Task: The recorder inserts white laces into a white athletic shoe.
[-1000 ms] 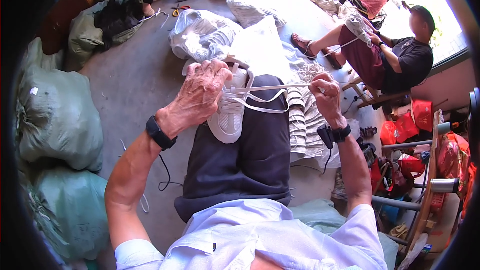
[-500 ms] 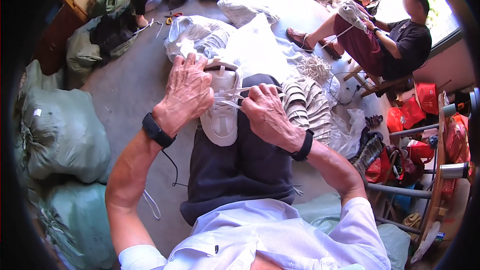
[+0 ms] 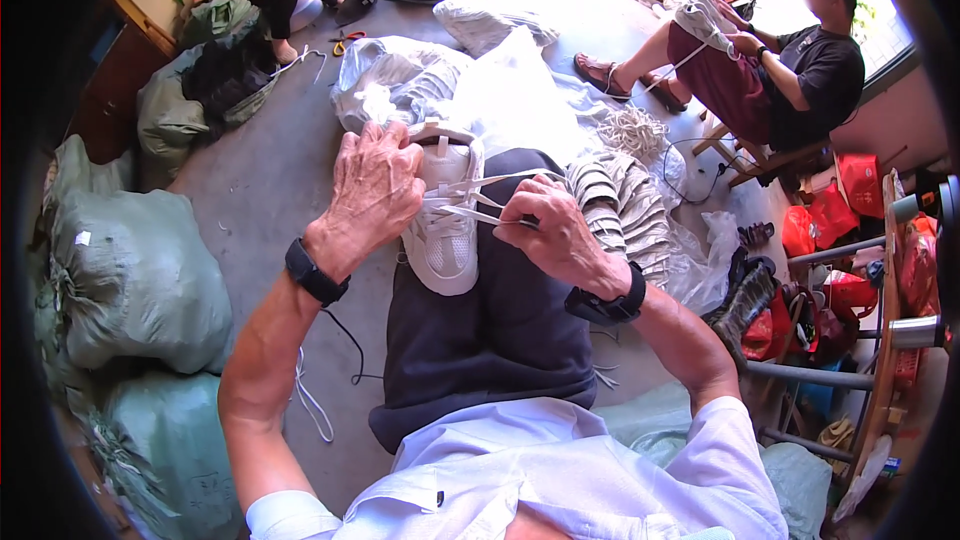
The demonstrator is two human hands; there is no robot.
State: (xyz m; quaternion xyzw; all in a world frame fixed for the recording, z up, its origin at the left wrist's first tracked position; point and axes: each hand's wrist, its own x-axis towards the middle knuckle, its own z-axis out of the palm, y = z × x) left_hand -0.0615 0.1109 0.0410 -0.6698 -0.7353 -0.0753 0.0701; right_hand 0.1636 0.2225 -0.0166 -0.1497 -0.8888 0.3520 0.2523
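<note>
A white sneaker [image 3: 442, 255] rests on my dark-trousered lap, its toe pointing toward me. My left hand [image 3: 372, 190] is closed at the shoe's left side, fingers bent by the collar; its fingertips are partly hidden. To the right of the shoe, my right hand [image 3: 562, 232] pinches a white shoelace [image 3: 488, 178], drawn out from the eyelets in taut strands. Something small and dark shows under the right fingers, too little to name. Past my right hand lie stacked pale shoe parts [image 3: 625, 205] in rows.
Plump green sacks [image 3: 140, 280] line the left side. Ahead lie plastic bags [image 3: 400, 75], a bundle of laces [image 3: 632, 130] and orange-handled scissors [image 3: 347, 40]. A seated co-worker [image 3: 820, 60] handles pale material at the right. A wooden-edged rack [image 3: 878, 340] and red bags stand nearer.
My right hand has moved right and slightly toward me, stretching the lace farther from the shoe. My left hand stays at the shoe's side.
</note>
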